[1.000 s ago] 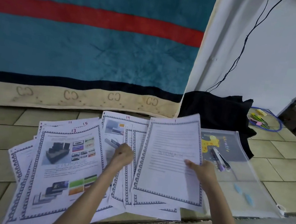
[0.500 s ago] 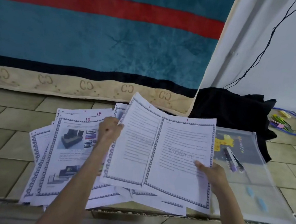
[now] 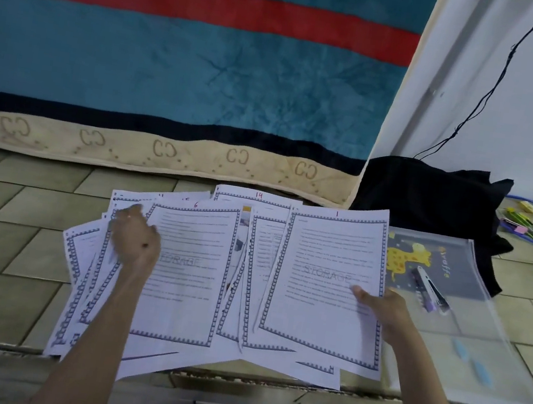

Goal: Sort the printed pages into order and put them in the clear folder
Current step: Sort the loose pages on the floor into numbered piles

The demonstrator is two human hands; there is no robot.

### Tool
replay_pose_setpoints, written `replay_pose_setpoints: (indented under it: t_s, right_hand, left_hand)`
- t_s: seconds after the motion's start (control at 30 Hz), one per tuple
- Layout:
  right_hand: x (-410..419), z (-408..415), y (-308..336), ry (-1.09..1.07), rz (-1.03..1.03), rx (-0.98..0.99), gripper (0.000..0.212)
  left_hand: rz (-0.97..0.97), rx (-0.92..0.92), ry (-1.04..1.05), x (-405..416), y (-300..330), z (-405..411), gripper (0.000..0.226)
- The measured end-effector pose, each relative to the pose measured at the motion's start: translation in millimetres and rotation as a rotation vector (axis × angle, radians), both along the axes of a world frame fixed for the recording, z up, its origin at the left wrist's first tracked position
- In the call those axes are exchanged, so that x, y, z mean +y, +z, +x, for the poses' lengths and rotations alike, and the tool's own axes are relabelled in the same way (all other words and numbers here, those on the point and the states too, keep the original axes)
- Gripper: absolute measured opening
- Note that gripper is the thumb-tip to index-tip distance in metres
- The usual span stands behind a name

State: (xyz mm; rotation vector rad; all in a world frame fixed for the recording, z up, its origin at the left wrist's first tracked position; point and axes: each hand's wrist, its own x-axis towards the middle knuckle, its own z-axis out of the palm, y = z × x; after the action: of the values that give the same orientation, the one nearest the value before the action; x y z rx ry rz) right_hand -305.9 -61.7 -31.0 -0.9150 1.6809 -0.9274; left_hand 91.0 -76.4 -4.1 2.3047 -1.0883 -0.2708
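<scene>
Several printed pages with blue patterned borders and red handwritten numbers lie fanned out on the tiled floor. My right hand [image 3: 384, 307] pinches the right edge of page 1 [image 3: 326, 280], held a little above the spread. Page 6 [image 3: 189, 270] lies flat on the left pile, and my left hand [image 3: 135, 237] grips its left edge with curled fingers. Page 14 [image 3: 259, 197] peeks out at the back. The clear folder [image 3: 466, 335] lies on the floor to the right, with a giraffe card and a purple-and-white stapler [image 3: 430, 290] inside or on it.
A teal blanket with a red stripe [image 3: 177, 50] hangs behind the pages. Black cloth [image 3: 432, 195] sits against the white wall, with a blue cable and coloured clips [image 3: 528, 223] at the far right. A step edge [image 3: 228, 400] runs along the front.
My left hand carried page 6 from beside page 1 leftward and laid it on the left pile, covering page 13. My right hand kept hold of page 1.
</scene>
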Motion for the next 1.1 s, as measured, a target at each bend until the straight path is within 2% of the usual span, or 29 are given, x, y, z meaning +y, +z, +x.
replay_pose_setpoints:
  t_s: [0.07, 0.13, 0.17, 0.2, 0.3, 0.33, 0.37, 0.4, 0.43, 0.47, 0.5, 0.53, 0.57, 0.63, 0.7, 0.77, 0.8, 0.9, 0.93, 1.03, 1.1]
  right_hand:
    - [-1, -9, 9, -0.028, 0.025, -0.108, 0.047]
    - [-3, -24, 14, -0.035, 0.092, -0.171, 0.074]
    - [-2, -34, 13, -0.029, 0.121, -0.19, 0.082]
    - [0, -43, 13, -0.041, 0.125, -0.23, 0.079]
    - [10, -58, 12, -0.098, 0.108, -0.377, 0.05]
    - [14, -61, 10, -0.113, 0.098, -0.399, 0.048]
    - [17, -63, 6, -0.119, 0.079, -0.409, 0.057]
    - [18, -65, 3, -0.122, 0.068, -0.38, 0.077]
    - [19, -66, -1, -0.12, 0.058, -0.345, 0.097]
    - [20, -68, -4, -0.121, 0.053, -0.324, 0.104]
    - [21, -66, -3, -0.116, 0.057, -0.317, 0.095]
    - [20, -63, -1, -0.116, 0.059, -0.293, 0.077]
    - [20, -61, 0, -0.117, 0.053, -0.274, 0.061]
    - [18, -62, -2, -0.101, 0.056, -0.266, 0.048]
    - [18, -62, 0, -0.048, 0.049, -0.26, 0.056]
    - [18, -66, 1, -0.019, 0.054, -0.275, 0.075]
    - [18, -67, 1, -0.008, 0.047, -0.295, 0.076]
    - [17, -71, -4, 0.007, 0.001, -0.373, 0.082]
    - [16, -71, -6, -0.003, -0.015, -0.384, 0.081]
    - [17, -69, -8, -0.017, -0.027, -0.407, 0.041]
    - [18, -69, -11, -0.029, -0.017, -0.412, 0.042]
  left_hand:
    - [-0.061, 0.218, -0.191, -11, 8, -37, 0.032]
    - [0.019, 0.398, -0.331, -20, 13, -76, 0.027]
    - [0.082, 0.422, -0.383, -23, 13, -93, 0.03]
    - [0.142, 0.415, -0.423, -26, 11, -108, 0.035]
    - [0.278, 0.31, -0.443, -33, -1, -136, 0.054]
    - [0.309, 0.26, -0.426, -36, -7, -141, 0.068]
    - [0.335, 0.222, -0.418, -38, -11, -144, 0.08]
    - [0.335, 0.215, -0.417, -39, -15, -146, 0.085]
    - [0.306, 0.21, -0.421, -41, -18, -146, 0.08]
    - [0.267, 0.198, -0.42, -41, -22, -145, 0.067]
    - [0.217, 0.179, -0.41, -41, -23, -143, 0.047]
    - [0.162, 0.176, -0.386, -42, -25, -140, 0.027]
    - [0.114, 0.193, -0.358, -42, -27, -139, 0.016]
    - [0.084, 0.224, -0.329, -43, -28, -136, 0.016]
    - [0.015, 0.21, -0.367, -41, -21, -139, 0.015]
    - [-0.204, 0.272, -0.513, -34, -10, -146, 0.008]
    - [-0.282, 0.318, -0.61, -27, -4, -152, 0.008]
    - [-0.28, 0.353, -0.869, -5, 7, -177, 0.012]
    - [-0.271, 0.348, -0.913, -1, 9, -184, 0.014]
    - [-0.334, 0.491, -0.932, 8, 7, -196, 0.024]
    - [-0.402, 0.581, -0.921, 13, 5, -202, 0.026]
